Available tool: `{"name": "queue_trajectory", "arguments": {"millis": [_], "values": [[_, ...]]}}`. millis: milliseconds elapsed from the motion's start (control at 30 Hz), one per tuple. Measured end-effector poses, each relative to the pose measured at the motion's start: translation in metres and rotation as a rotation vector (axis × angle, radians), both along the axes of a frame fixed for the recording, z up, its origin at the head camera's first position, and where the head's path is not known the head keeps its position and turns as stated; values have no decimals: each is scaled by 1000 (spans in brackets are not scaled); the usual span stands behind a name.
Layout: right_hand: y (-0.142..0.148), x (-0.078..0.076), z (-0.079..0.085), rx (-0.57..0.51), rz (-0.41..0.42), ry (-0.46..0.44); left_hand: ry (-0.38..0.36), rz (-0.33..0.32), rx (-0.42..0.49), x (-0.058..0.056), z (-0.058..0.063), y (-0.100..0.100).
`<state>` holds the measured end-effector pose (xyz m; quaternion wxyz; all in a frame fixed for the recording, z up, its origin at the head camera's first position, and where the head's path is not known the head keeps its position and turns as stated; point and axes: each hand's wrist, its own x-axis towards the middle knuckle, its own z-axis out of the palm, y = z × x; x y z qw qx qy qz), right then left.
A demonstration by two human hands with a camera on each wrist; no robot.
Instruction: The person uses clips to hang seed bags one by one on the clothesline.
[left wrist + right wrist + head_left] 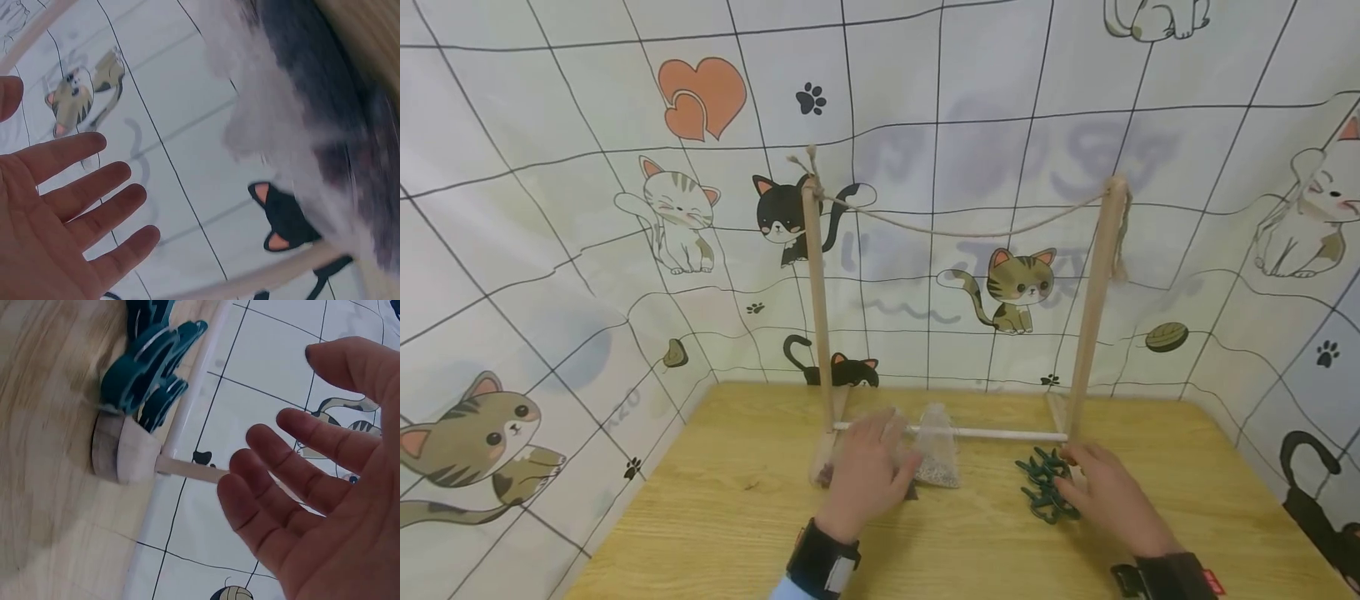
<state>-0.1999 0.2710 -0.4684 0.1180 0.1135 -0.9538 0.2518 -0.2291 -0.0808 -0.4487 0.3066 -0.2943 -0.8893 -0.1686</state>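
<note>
A pale sheet point(895, 75) printed with black grid lines and cartoon cats fills the upper part and both sides of the head view. Below it, the wooden table point(700, 508) spreads across the bottom. A wooden frame point(1095, 317) stands upright at the centre, a sagging rope point(940, 234) tied between its post tops and a white rod point(1007, 434) joining the posts low down.

The hands are well apart from each other, and neither grips anything. The left hand point(868, 467), lower centre, has its fingers extended and spread in front of the frame's left post. The right hand point(1112, 492), lower right, has its fingers loosely bent beside the right post. Each wrist wears a black band point(823, 558).

Just right of the left hand sits a translucent bag point(937, 458) with pale contents. Another, dark-filled bag point(331, 112) is blurred at the right of the left wrist view. Green clips point(1043, 487) lie heaped on the table at lower right, just beside the right hand.
</note>
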Motion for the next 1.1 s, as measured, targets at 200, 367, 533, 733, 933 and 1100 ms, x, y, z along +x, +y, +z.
{"name": "queue_trajectory", "arguments": {"millis": [200,367,533,733,933,1100], "values": [[-4,-6,-6,34,3,-115,-86,-31,-18,4,-9,33],[-5,-6,-12,105,15,-127,-111,-53,-42,8,-18,51],[-7,-7,-16,144,17,-120,-85,-84,-84,11,-25,63],[-9,-9,-20,186,7,-166,-43,-86,-129,13,-31,71],[-12,-11,-22,226,9,-173,-95,-61,-212,17,-32,75],[-13,-13,-23,218,6,-174,-113,-52,-221,17,-32,74]]}}
